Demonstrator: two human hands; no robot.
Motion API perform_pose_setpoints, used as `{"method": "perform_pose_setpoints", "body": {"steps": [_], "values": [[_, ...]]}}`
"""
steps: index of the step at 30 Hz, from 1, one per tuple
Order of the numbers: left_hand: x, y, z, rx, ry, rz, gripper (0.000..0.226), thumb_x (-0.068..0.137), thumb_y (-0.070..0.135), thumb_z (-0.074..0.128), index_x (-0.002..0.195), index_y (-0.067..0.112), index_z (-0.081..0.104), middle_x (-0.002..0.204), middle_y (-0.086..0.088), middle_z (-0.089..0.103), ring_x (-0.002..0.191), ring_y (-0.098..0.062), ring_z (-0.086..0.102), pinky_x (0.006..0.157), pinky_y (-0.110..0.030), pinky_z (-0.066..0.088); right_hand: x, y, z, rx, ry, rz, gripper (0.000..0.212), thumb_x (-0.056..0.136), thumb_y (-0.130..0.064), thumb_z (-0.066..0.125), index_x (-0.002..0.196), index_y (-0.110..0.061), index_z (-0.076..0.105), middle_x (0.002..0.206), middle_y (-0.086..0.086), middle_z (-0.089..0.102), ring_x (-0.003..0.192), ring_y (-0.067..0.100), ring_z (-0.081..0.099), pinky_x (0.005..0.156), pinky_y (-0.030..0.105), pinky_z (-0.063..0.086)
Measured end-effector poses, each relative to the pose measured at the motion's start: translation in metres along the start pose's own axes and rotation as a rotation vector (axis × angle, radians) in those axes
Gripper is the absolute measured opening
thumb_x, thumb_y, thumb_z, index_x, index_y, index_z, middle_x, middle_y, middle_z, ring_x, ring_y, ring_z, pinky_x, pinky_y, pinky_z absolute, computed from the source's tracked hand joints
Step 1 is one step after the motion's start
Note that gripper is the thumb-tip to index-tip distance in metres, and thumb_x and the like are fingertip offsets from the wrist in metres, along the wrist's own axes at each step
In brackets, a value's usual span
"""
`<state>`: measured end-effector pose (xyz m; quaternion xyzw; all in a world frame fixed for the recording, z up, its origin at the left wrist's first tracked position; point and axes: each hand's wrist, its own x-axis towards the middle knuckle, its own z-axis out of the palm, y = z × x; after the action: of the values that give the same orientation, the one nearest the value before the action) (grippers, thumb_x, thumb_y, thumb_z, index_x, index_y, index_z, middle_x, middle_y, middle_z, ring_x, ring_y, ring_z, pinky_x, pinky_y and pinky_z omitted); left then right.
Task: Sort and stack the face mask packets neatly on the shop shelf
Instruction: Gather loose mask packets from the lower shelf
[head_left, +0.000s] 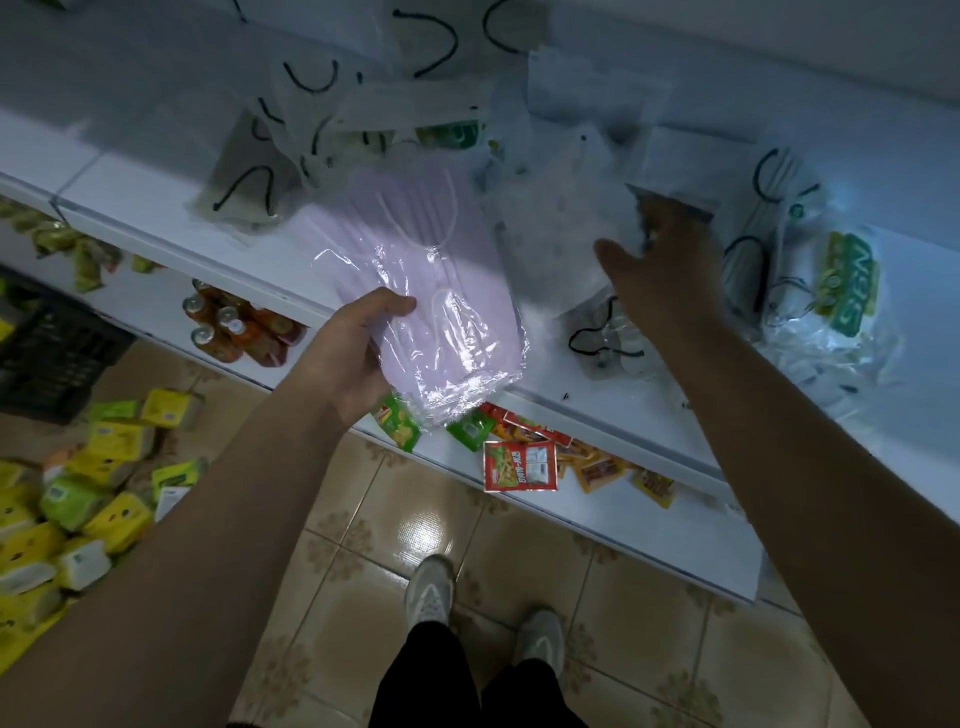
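My left hand (349, 347) grips a clear-wrapped packet of pale purple face masks (415, 280) by its near left edge, over the front of the white shelf (156, 208). My right hand (660, 265) reaches into the heap of white mask packets (561, 223) on the shelf, fingers curled on a packet at its far edge; the image is blurred there. More packets with black ear loops (291, 145) lie scattered at the back. Packets with green and yellow labels (847, 280) lie at the right.
On the lower shelf lie bottles (234, 327) and red and green snack sachets (519, 462). Yellow and green packs (93, 483) are strewn on the tiled floor at left, next to a black crate (47, 358). My feet (431, 587) stand near the shelf.
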<state>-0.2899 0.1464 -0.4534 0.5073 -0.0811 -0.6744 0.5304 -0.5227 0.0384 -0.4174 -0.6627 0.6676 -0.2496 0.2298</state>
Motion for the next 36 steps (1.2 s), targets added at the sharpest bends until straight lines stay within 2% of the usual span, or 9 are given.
{"method": "perform_pose_setpoints", "body": {"steps": [3,5,8,14,19,22,25,31,36], "values": [[-0.009,-0.006,0.005,0.016,-0.016,0.029,0.047,0.087,0.008,0.064,0.133,0.002,0.058,0.128,-0.018,0.065,0.123,-0.036,0.061,0.102,-0.046,0.051,-0.018,-0.012,0.001,-0.021,0.039,-0.132,0.063,0.093,-0.049,0.056,0.143,-0.012,0.048,0.142,0.011,0.05,0.129,0.027,0.047,0.109,0.039,0.039],[-0.019,-0.014,0.015,0.077,-0.069,0.041,0.045,0.09,0.007,0.062,0.135,0.0,0.056,0.127,-0.017,0.067,0.118,-0.033,0.064,0.097,-0.042,0.054,-0.035,-0.036,0.007,0.185,-0.24,-0.074,0.068,0.094,-0.057,0.054,0.149,-0.02,0.038,0.143,0.0,0.049,0.13,0.018,0.048,0.108,0.032,0.038],[-0.036,-0.028,0.026,0.179,-0.129,0.067,0.039,0.095,0.006,0.06,0.134,0.005,0.056,0.124,-0.012,0.07,0.115,-0.029,0.066,0.096,-0.04,0.056,-0.059,-0.056,0.018,0.42,-0.645,-0.06,0.038,0.096,-0.043,0.058,0.132,-0.032,0.051,0.113,-0.02,0.063,0.105,0.001,0.062,0.093,0.026,0.047],[-0.115,-0.02,0.016,0.332,-0.1,0.109,0.059,0.082,0.005,0.075,0.137,0.007,0.053,0.128,-0.013,0.068,0.119,-0.03,0.065,0.102,-0.047,0.052,-0.102,-0.078,-0.008,0.605,-0.707,-0.122,0.03,0.083,-0.017,0.078,0.109,-0.026,0.064,0.102,-0.004,0.075,0.093,0.011,0.072,0.084,0.035,0.059],[-0.223,0.025,0.033,0.487,-0.071,0.273,0.056,0.079,0.008,0.076,0.132,0.008,0.058,0.126,-0.014,0.068,0.119,-0.031,0.064,0.102,-0.047,0.051,-0.153,-0.143,-0.09,0.694,-0.821,-0.223,0.023,0.083,-0.012,0.078,0.097,-0.027,0.067,0.094,-0.01,0.076,0.087,0.009,0.072,0.078,0.031,0.057],[-0.279,0.076,0.072,0.606,-0.105,0.393,0.05,0.083,0.007,0.074,0.131,0.007,0.058,0.12,-0.007,0.072,0.114,-0.025,0.067,0.091,-0.031,0.056,-0.169,-0.189,-0.167,0.745,-0.744,-0.363,0.024,0.084,-0.015,0.077,0.096,-0.032,0.066,0.091,-0.019,0.074,0.085,0.0,0.07,0.071,0.018,0.054],[-0.303,0.125,0.124,0.674,-0.174,0.527,0.034,0.089,0.0,0.068,0.119,0.013,0.062,0.096,0.01,0.077,0.09,-0.003,0.072,0.073,-0.013,0.054,-0.16,-0.221,-0.232,0.835,-0.619,-0.447,0.029,0.086,-0.009,0.073,0.102,-0.032,0.065,0.097,-0.017,0.075,0.092,0.005,0.071,0.076,0.022,0.056],[-0.27,0.158,0.219,0.758,-0.155,0.669,0.04,0.086,0.023,0.079,0.123,0.021,0.064,0.117,0.005,0.073,0.109,-0.012,0.069,0.094,-0.035,0.057,-0.097,-0.216,-0.306,0.995,-0.338,-0.294,0.041,0.079,-0.01,0.076,0.118,-0.016,0.063,0.108,0.003,0.075,0.1,0.023,0.071,0.081,0.035,0.06],[-0.232,0.135,0.238,0.888,-0.145,0.589,0.057,0.082,0.038,0.08,0.132,0.021,0.057,0.123,0.005,0.069,0.11,-0.014,0.067,0.091,-0.041,0.058,-0.07,-0.175,-0.303,0.913,-0.31,-0.115,0.046,0.081,-0.011,0.078,0.123,-0.017,0.062,0.112,0.004,0.074,0.101,0.024,0.07,0.083,0.038,0.058]]}}
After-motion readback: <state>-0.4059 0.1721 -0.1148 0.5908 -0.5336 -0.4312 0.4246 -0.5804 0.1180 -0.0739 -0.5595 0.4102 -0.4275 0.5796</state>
